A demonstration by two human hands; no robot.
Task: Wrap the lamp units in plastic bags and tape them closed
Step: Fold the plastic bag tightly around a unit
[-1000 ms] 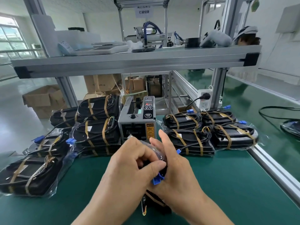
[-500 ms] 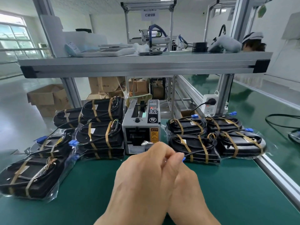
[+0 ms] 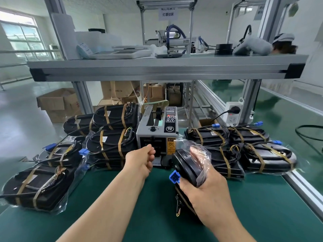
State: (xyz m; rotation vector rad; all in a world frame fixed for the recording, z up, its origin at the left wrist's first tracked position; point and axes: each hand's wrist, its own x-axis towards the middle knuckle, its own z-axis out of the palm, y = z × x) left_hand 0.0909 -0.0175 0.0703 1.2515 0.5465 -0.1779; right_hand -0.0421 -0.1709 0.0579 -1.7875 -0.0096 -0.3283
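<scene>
One black lamp unit (image 3: 187,165), blue connector (image 3: 174,177), loose clear bag (image 3: 201,178)

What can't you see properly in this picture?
Head view:
- Tape: whether the left hand pinches any at the dispenser; the hand's own back hides its fingertips.
- Lamp: the lower end is hidden behind the right hand and wrist.
- Sign: too small and blurred to read.

Glossy black plastic lamp unit (image 3: 187,167), crinkly clear plastic bag (image 3: 201,154) (shiny), matt green mat (image 3: 139,215)
</scene>
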